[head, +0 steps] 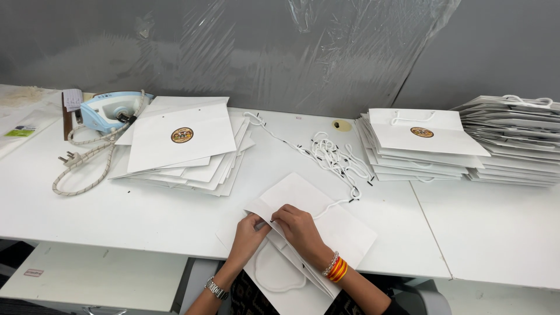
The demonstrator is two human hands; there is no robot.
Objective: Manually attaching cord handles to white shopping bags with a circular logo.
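— Hands first: what are they doing?

— Both are on a white paper bag (326, 227) lying flat at the near edge of the white table (146, 210). The left hand (248, 236) pinches the bag's top edge; the right hand (300, 230) is curled over the same edge, fingers closed on it, perhaps on the white cord (332, 205) too, though that spot is too small to tell.

— Around them?

— A heap of loose cords (335, 157) lies just beyond the bag. A stack of unfolded bags (186, 146) sits to the left, finished bags (420, 149) to the right, and an iron (111, 112) at far left.
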